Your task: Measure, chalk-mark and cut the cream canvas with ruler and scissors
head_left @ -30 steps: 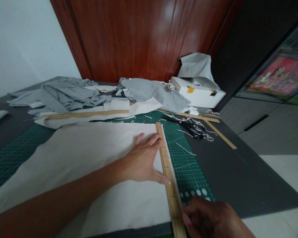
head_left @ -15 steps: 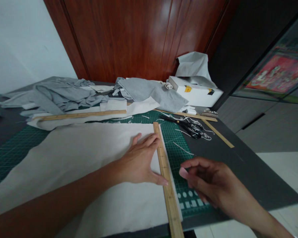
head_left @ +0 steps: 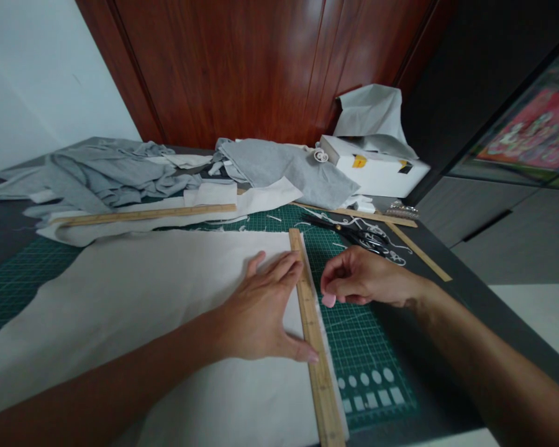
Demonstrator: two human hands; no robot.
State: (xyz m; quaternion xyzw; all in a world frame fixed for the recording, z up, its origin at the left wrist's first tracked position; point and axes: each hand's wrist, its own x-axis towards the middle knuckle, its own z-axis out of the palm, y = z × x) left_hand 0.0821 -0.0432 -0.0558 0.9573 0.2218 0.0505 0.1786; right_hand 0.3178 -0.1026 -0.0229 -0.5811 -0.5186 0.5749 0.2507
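Off-white fabric [head_left: 135, 298] lies spread over a green cutting mat [head_left: 354, 335]. A wooden ruler [head_left: 311, 310] runs lengthwise along the fabric's right edge. With fingers spread, my left hand [head_left: 265, 310] presses down on the ruler, fingertips and thumb on the wood and the palm over the cloth. My right hand [head_left: 363, 276] is closed in a pinch on a small pink piece of tailor's chalk [head_left: 328, 300]. It hovers over the mat, just right of the ruler, and the chalk appears apart from the fabric.
Black scissors [head_left: 354, 233] lie among white thread scraps beyond my right hand. A second wooden ruler [head_left: 144, 215] rests on a fabric strip. Grey cloth [head_left: 112, 174] is heaped at the back left. At the back right stands a white box [head_left: 377, 167].
My right hand has moved up and left with the chalk, closer to the ruler's edge. My left hand stays on the ruler. The view has shifted slightly.
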